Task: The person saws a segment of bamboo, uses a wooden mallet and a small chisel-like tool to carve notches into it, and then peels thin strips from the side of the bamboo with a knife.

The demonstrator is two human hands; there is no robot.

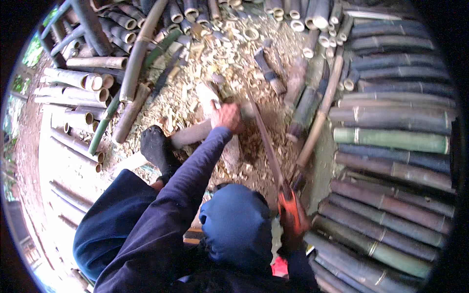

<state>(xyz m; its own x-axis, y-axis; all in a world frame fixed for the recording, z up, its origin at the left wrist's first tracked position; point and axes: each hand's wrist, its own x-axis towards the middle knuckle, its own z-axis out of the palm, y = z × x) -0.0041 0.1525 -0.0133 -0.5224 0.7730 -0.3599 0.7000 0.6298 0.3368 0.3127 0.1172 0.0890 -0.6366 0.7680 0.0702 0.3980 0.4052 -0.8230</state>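
My left hand is closed over a bamboo pole, which lies slantwise across a pale wooden block. A foot in a black sock rests against the same pole, left of the hand. In my right hand is a handsaw, gripped by its orange handle. Its long blade points away from me and passes just right of the pole's right end. Blur there hides whether the teeth touch the bamboo.
Wood shavings and offcuts cover the floor around the block. Cut bamboo lengths lie in rows along the right. More cut tubes are stacked at the left and far side. A long thin pole lies right of the saw.
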